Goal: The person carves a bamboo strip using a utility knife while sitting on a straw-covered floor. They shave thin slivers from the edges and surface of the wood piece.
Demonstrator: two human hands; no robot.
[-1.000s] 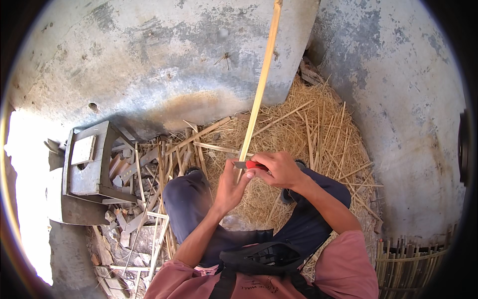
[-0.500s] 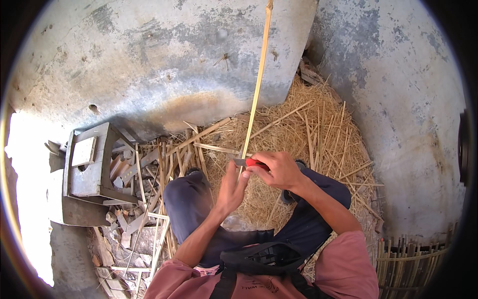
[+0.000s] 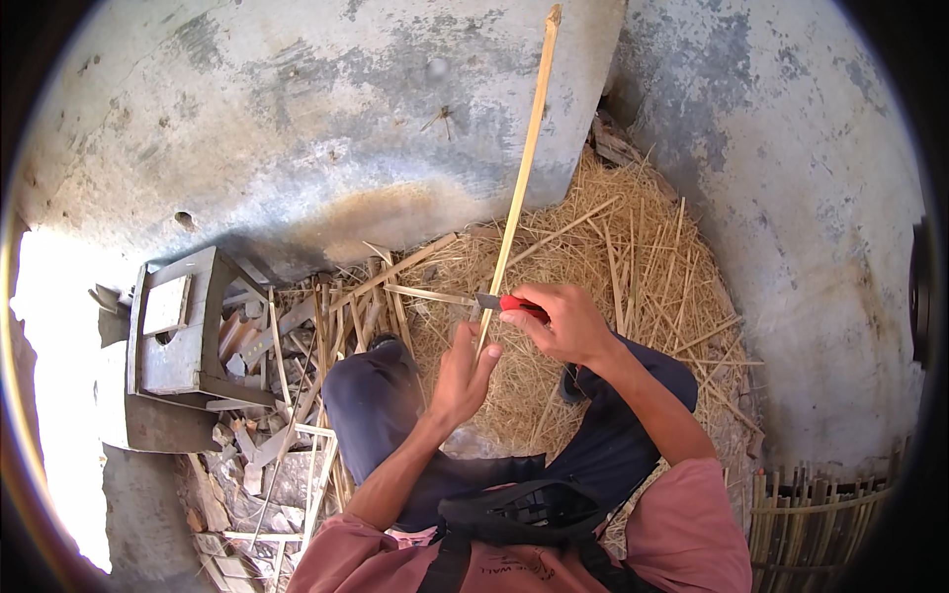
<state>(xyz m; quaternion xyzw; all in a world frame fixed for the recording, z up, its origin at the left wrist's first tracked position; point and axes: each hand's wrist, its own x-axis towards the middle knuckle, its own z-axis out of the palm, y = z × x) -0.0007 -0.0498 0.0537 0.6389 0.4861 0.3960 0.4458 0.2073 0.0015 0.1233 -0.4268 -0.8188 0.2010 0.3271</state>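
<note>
A long, pale bamboo strip [image 3: 523,168] rises from my lap toward the far wall, leaning slightly right. Its lower end is pinched in my left hand [image 3: 464,378], between thumb and fingers. My right hand [image 3: 565,324] is closed around the red handle of a knife [image 3: 514,304]. The short grey blade lies across the strip, just above my left fingertips, and touches it or nearly so. Both hands are in front of my bent knees, over the shavings.
Straw-like shavings [image 3: 563,247] and loose strips cover the floor ahead and to the right. A worn wooden box [image 3: 183,331] stands left, among rubble and sticks [image 3: 262,465]. A slatted bamboo basket [image 3: 816,529] is at the lower right. Bare walls [image 3: 395,119] rise ahead and right.
The knife and my right hand have moved a little up along the strip and to the right. The strip's far end has tipped right and come lower into view.
</note>
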